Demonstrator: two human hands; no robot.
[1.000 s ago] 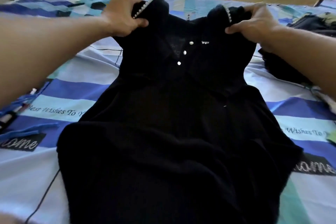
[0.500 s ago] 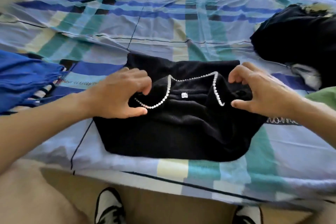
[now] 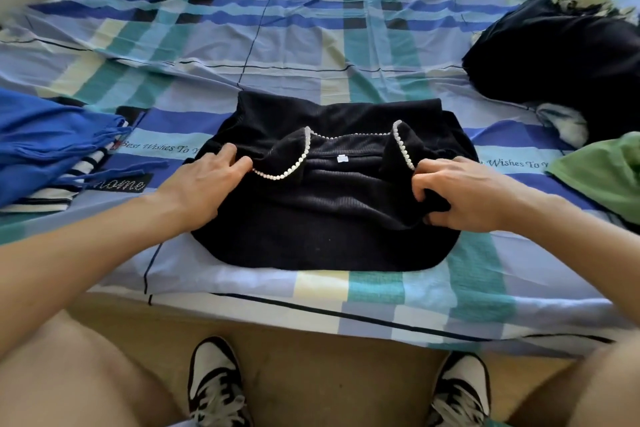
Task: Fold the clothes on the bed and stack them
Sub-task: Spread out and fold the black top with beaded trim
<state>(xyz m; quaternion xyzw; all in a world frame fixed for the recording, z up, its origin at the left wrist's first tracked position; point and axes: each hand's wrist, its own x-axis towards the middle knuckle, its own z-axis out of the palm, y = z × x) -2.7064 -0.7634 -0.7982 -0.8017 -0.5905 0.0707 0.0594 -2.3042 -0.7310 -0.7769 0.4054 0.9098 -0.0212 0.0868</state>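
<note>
A black dress (image 3: 329,218) with a pearl-trimmed collar lies folded over on the checked bedsheet (image 3: 311,45), near the bed's front edge. My left hand (image 3: 204,187) rests on its left side, fingers fairly straight, tips by the left collar flap. At the right edge of the dress, my right hand (image 3: 464,194) pinches a bunch of black cloth between curled fingers and thumb, just below the right collar flap.
Blue clothes over a striped piece (image 3: 48,149) lie at the left. A dark heap (image 3: 561,59) sits at the right, with a green garment (image 3: 602,173) in front of it. My two shoes stand on the floor below the bed edge. A wooden bed frame runs along the back.
A second ago both hands held the dress up by its collar. It now lies folded on the bed; the left hand has flattened onto it and the right hand has gathered cloth at the right side.
</note>
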